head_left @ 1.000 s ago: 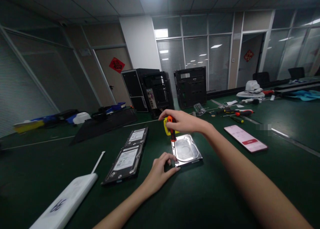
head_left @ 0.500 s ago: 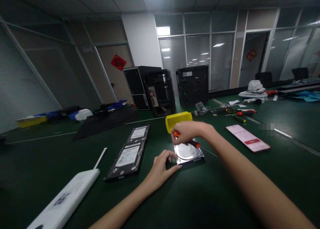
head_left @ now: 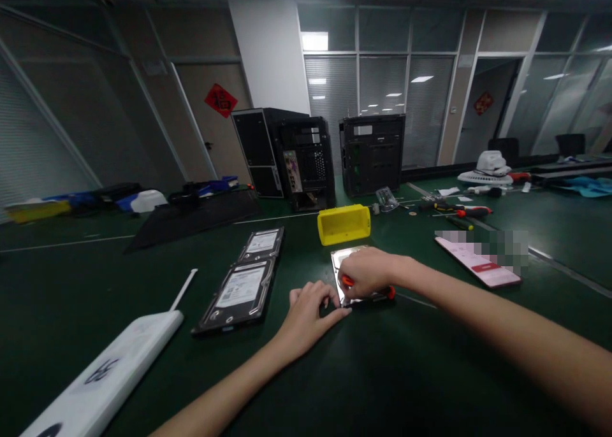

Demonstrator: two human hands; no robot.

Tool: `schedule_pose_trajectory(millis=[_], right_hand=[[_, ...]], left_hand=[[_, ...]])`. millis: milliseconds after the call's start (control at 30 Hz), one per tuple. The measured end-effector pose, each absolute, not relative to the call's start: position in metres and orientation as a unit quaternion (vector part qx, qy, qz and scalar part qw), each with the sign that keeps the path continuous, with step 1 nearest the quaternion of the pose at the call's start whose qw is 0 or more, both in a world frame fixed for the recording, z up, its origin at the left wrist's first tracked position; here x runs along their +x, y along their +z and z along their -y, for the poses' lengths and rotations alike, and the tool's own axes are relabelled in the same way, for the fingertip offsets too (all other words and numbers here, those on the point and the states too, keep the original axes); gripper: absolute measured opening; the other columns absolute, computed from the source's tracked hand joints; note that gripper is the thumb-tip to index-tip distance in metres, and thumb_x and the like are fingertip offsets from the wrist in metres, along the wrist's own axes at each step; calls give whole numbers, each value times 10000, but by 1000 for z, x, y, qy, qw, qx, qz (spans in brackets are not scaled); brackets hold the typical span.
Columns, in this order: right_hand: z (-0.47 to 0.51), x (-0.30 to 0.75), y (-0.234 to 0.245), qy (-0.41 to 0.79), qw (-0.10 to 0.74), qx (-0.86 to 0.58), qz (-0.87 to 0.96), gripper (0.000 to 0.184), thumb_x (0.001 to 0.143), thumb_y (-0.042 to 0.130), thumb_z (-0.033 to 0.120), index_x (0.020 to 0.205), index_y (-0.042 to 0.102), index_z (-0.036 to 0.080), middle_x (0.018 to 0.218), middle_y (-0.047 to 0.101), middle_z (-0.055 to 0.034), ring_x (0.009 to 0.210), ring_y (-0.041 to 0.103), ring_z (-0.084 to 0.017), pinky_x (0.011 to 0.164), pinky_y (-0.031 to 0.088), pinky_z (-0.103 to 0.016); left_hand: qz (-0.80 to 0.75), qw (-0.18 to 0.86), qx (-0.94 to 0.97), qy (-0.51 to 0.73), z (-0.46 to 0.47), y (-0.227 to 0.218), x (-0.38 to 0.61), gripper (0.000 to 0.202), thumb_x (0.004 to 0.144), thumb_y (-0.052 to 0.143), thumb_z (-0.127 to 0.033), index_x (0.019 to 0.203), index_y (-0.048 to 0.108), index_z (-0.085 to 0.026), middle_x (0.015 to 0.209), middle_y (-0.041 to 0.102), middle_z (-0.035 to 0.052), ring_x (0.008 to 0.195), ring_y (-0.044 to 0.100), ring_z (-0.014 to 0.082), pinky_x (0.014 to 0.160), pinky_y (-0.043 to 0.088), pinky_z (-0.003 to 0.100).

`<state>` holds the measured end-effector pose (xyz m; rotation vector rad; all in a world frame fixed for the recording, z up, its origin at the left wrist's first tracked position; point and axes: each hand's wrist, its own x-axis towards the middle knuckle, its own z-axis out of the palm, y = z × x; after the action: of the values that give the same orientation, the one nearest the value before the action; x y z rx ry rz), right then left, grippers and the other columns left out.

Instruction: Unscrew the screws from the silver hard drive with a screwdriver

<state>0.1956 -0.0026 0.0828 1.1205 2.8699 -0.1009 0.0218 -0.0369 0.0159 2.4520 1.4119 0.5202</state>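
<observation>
A silver hard drive (head_left: 343, 255) lies flat on the green table, partly hidden under my right hand. My left hand (head_left: 313, 309) has its thumb and index finger closed on the drive's near left corner, the other fingers curled. Over the drive, my right hand (head_left: 366, 272) is wrapped round a screwdriver (head_left: 391, 292) with an orange-and-black handle. A thin shaft sticks out from it to the right. Left of my hands, two more hard drives (head_left: 241, 286) rest end to end, labels up. Just behind the drive is a yellow bin (head_left: 345, 225), its open side facing me.
Black computer cases (head_left: 373, 153) stand at the back. On the right lie a pink-screened phone (head_left: 482, 266) and several hand tools (head_left: 473, 212). A long white object (head_left: 109, 364) occupies the near left. Farther off is a black mat (head_left: 186, 223).
My right hand has moved down and right with the screwdriver, nearer the drive's front edge. The yellow bin is now fully in view. My left hand keeps to the corner; the view has shifted slightly.
</observation>
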Motion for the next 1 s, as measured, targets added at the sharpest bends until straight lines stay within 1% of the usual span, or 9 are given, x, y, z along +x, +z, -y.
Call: schedule_pose_trajectory(millis=[233,433,600,767,900,1000], right_hand=[[7,197,79,8,31,331,-943,306,720,500,375,870,631,143,801,631,-106,707,586,-229,573,384,-298],[-4,206,88,-7,33,244,-969,265,749,477,327,939,619,207,800,620,-60,711,560,-184,600,358,-275],[-6,208,81,-64,26,283,-957,277,736,496,373,926,627,221,806,619,-44,707,551,-171,581,353,-251],[-8,205,71,-89,10,305,-948,273,715,524,366,887,644,191,795,625,-47,690,545,-160,581,353,-242],[-12,206,74,-106,4,300,-948,251,725,510,335,879,650,195,778,622,-40,676,538,-147,568,344,-233],[-12,207,76,-135,-4,307,-942,269,720,523,359,897,649,201,802,622,-35,692,542,-144,569,346,-226]], left_hand=[[-481,133,846,187,39,16,22,256,772,498,-473,789,545,-222,811,537,-15,807,452,184,723,272,297],[-472,134,851,186,38,15,21,267,776,499,-485,793,536,-222,806,537,-28,796,454,175,718,256,292],[-470,136,852,187,38,14,22,246,773,513,-467,784,537,-222,814,548,-30,814,450,180,721,249,294],[-473,144,849,187,38,15,23,242,770,515,-460,782,539,-220,809,551,-25,817,445,182,728,251,301],[-473,145,849,186,38,16,23,236,770,516,-456,779,540,-221,808,549,-25,813,443,183,724,252,301],[-473,151,848,185,39,17,23,237,771,512,-458,778,542,-223,817,552,-24,820,441,187,729,254,302]])
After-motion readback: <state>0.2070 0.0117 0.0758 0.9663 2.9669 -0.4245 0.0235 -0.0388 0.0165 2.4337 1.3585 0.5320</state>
